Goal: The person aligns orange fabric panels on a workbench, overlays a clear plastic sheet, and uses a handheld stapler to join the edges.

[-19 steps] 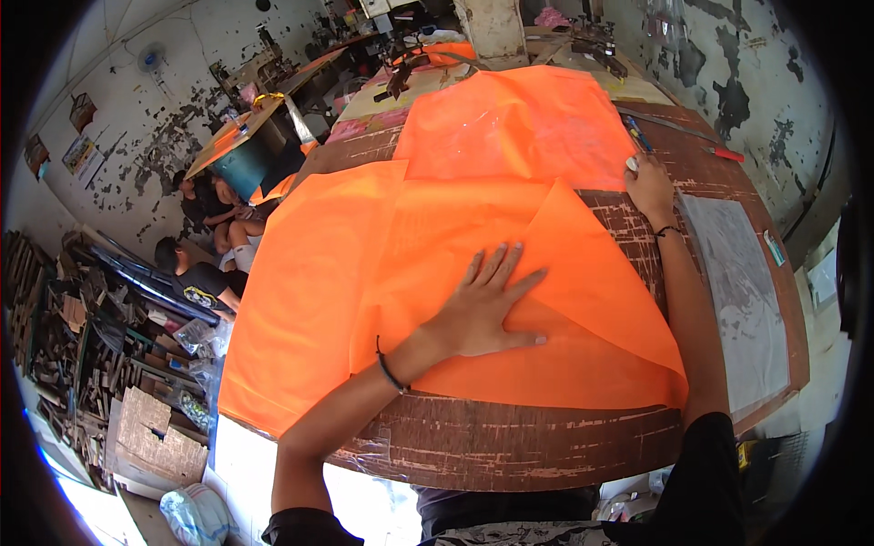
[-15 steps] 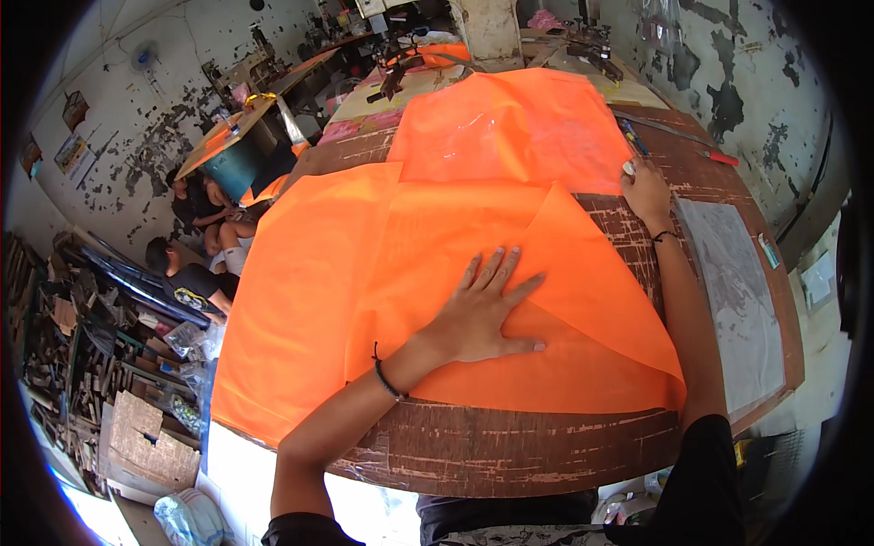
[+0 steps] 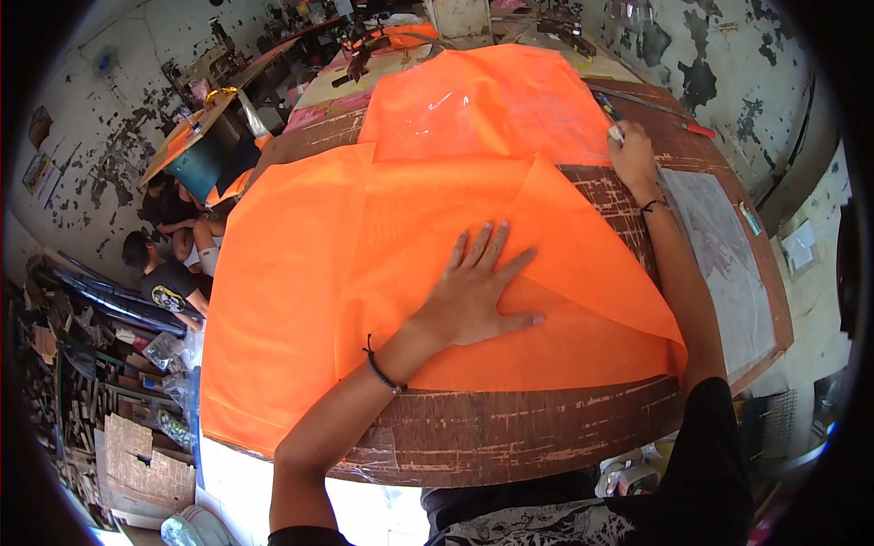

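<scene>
My left hand (image 3: 475, 291) lies flat with fingers spread on a large orange sheet (image 3: 273, 282) of smooth cloth-like material. To the right of that hand, the sheet's upper edge is folded over into a diagonal flap (image 3: 583, 246). Beyond it lies a second orange piece under glossy clear plastic (image 3: 482, 105). At this piece's right edge my right hand (image 3: 635, 159) is closed around a small whitish piece (image 3: 616, 135), whose kind I cannot make out. A slim blue-and-dark tool (image 3: 608, 107) lies just beyond those fingers.
The brown worn tabletop (image 3: 510, 441) has a curved near edge. On its right are a translucent sheet (image 3: 719, 259), a small cutter-like tool (image 3: 750, 218) and a long metal strip with a red end (image 3: 699, 130). Two people (image 3: 168, 273) sit low at left, near piled wood scraps (image 3: 146, 464).
The whole view has shifted, so the table appears higher and further left. My left hand stays flat on the sheet; my right hand stays near the far piece's edge with the whitish piece.
</scene>
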The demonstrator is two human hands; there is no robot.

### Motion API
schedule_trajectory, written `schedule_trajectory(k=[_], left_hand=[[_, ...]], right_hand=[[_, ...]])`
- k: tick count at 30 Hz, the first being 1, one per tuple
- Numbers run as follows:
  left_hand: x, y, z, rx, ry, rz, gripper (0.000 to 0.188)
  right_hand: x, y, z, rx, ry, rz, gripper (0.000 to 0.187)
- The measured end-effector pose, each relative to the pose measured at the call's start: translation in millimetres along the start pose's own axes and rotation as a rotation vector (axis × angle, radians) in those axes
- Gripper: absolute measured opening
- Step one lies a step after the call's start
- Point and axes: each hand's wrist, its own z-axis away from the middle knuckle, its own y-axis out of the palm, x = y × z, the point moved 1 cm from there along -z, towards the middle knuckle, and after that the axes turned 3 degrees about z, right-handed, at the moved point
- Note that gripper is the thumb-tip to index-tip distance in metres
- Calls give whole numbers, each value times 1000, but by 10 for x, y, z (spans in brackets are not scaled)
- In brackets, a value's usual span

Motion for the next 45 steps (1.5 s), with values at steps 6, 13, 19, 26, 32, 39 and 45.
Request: schedule_trajectory(k=[6, 13, 19, 26, 32, 39, 45], left_hand=[[-18, 57, -28, -8, 12, -8, 92], [76, 32, 63, 23, -35, -6, 94], [-160, 108, 122, 64, -104, 7, 99], [-520, -356, 467, 349, 12, -62, 75], [-1752, -1722, 1147, 444, 242, -70, 31], [-1966, -1739, 1008, 434, 389, -404, 37], [-2087, -1756, 781, 595, 361, -368, 39]], right_hand=[[720, -1214, -412, -195, -36, -300, 26], [1417, -1536, 745, 711, -581, -145, 46], [1194, -1568, 1474, 833, -257, -169, 52], [1077, -1483, 1590, 690, -232, -205, 31], [1109, -1402, 1583, 644, -270, -200, 29], [1121, -1388, 1572, 612, -268, -245, 27], [1056, -1356, 1637, 582, -317, -211, 27]])
